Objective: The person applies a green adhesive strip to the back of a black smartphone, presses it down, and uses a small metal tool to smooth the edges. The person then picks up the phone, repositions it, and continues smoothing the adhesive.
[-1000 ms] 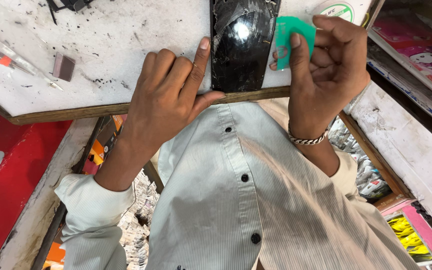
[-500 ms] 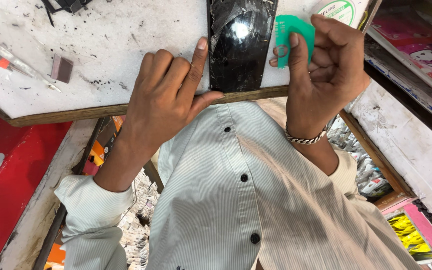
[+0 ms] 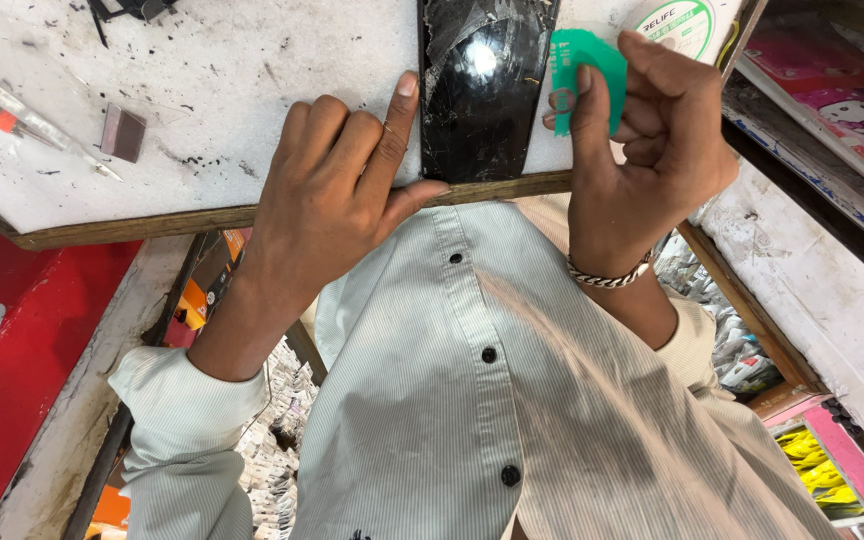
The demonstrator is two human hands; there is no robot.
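The left hand (image 3: 337, 190) presses its forefinger and thumb against the near left edge of a cracked black phone screen (image 3: 482, 85), which lies flat at the near edge of the white, speckled workbench (image 3: 202, 90), its other fingers curled loosely on the board beside it. The right hand (image 3: 652, 150) is closed on a green plastic pry pick (image 3: 582, 65), pinched between thumb and forefinger just beside the screen's right edge. Well to the left lie 1 small grey metal blade (image 3: 122, 132) and 1 clear-handled tool (image 3: 22, 120), while a round tape roll (image 3: 680, 25) sits behind the right hand's knuckles, partly hidden by them.
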